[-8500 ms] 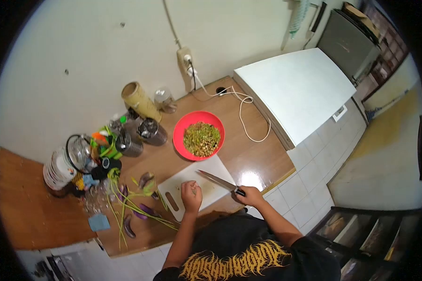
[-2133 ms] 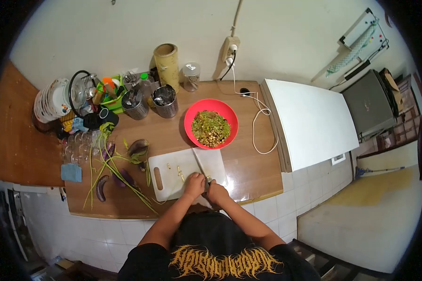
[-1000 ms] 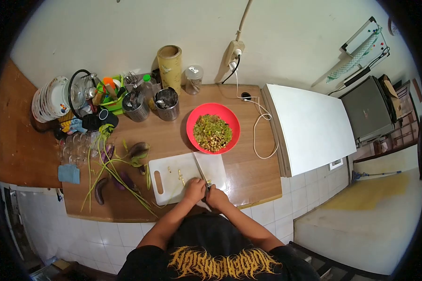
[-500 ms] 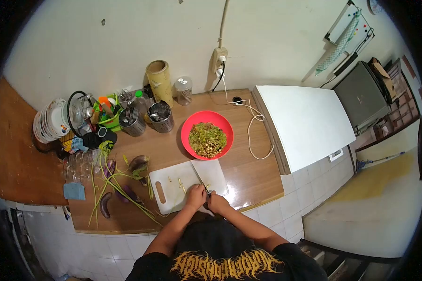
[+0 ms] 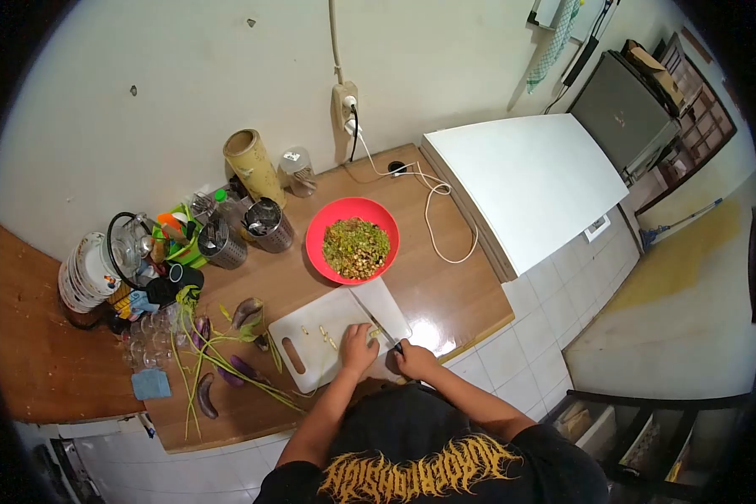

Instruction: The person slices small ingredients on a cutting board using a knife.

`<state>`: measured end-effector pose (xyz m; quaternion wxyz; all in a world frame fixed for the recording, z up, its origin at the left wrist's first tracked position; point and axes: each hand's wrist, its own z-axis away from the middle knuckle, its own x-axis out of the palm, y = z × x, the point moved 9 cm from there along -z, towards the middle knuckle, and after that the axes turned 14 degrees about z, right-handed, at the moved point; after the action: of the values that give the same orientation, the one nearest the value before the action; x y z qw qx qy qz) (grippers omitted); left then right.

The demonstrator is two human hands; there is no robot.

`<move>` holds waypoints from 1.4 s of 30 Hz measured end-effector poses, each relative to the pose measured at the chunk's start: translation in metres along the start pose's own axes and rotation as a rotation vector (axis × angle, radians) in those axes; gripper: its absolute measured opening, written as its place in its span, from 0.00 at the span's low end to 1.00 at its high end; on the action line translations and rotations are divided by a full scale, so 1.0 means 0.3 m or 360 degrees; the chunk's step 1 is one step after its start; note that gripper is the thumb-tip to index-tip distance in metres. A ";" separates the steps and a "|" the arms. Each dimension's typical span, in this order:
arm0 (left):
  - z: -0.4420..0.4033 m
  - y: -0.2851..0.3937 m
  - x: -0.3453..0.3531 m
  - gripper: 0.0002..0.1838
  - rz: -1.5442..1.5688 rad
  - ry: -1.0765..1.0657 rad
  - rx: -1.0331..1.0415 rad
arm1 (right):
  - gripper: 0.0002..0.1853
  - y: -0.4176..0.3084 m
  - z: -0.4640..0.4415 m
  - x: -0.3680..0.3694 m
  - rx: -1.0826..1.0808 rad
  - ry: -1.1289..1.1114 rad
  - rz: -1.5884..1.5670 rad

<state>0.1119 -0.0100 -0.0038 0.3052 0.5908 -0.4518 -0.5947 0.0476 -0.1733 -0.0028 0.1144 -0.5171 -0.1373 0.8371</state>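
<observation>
My right hand [image 5: 414, 359] is closed round the black handle of a kitchen knife [image 5: 376, 321], whose blade slants up and left across the white cutting board [image 5: 311, 319]. On the board, my left hand [image 5: 359, 348] rests left of the blade with its fingers curled down. Whatever lies under those fingers is too small to make out. Short pale-green cut pieces [image 5: 328, 338] are scattered left of it, and a few more sit between hand and blade. Behind the board stands a red bowl [image 5: 312, 244] filled with chopped green and pale bits [image 5: 355, 248].
Long green beans [image 5: 252, 378] and purple eggplants [image 5: 207, 396] lie on the left of the wooden table [image 5: 445, 294]. Further back are metal utensil holders [image 5: 269, 227], stacked plates [image 5: 84, 269] and glasses [image 5: 155, 336]. A white cable [image 5: 433, 227] runs beside a large white-topped box [image 5: 521, 185].
My hands have drawn apart; the right hand and knife have moved right of the left hand. The whole view has shifted and turned slightly.
</observation>
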 end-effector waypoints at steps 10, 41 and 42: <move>0.057 -0.029 0.064 0.07 -0.0116 -0.0112 -0.0350 | 0.20 0.066 0.027 0.014 0.0171 -0.0032 -0.0068; 0.109 0.016 0.017 0.16 -0.0195 0.0034 -0.0027 | 0.22 -0.032 0.008 0.033 -0.0040 -0.0073 0.0041; 0.108 0.010 0.018 0.16 -0.0196 0.0034 -0.0033 | 0.22 -0.039 0.008 0.030 -0.0063 -0.0038 0.0033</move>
<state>0.0789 -0.0105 -0.0069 0.2789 0.6205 -0.4053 -0.6107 0.0421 -0.1596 -0.0052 0.0939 -0.5106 -0.1497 0.8415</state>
